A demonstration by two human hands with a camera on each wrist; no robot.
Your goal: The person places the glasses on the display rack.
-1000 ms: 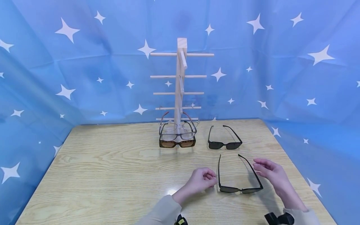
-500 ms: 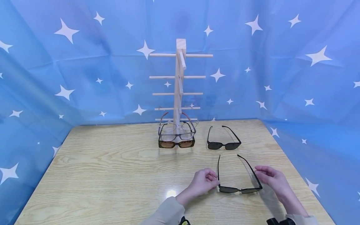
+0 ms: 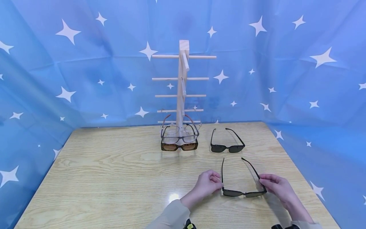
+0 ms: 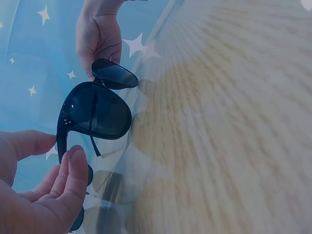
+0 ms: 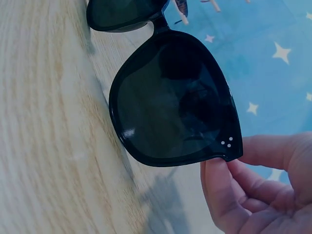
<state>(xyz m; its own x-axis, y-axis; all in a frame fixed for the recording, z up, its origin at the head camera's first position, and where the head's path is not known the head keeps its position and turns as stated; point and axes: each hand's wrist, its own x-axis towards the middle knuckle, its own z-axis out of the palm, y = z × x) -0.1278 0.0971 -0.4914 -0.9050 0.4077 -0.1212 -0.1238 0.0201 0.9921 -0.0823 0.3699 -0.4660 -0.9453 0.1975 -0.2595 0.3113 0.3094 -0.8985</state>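
A pair of black sunglasses (image 3: 232,193) with dark lenses lies near the front right of the table, its arms unfolded and pointing away. My left hand (image 3: 206,185) pinches the left arm close to the hinge; the left wrist view has the thumb on one side of that arm and the fingers (image 4: 77,165) on the other. At the opposite hinge, my right hand (image 3: 281,190) pinches the frame between thumb and fingers. Three small pale dots mark the frame corner beside this grip in the right wrist view, where the near lens (image 5: 170,102) fills the middle.
A second pair of black sunglasses (image 3: 227,148) lies farther back. Left of it stands a wooden display rack (image 3: 183,76) with several crossbars; clear-lensed glasses (image 3: 180,139) and tortoiseshell sunglasses (image 3: 179,147) are at its foot. A blue star-patterned cloth (image 3: 114,73) borders the table (image 3: 108,178).
Both hands have closed in on the near sunglasses: the left moved slightly right onto one arm, the right came down and in to the other hinge. The sunglasses stayed nearly in place.
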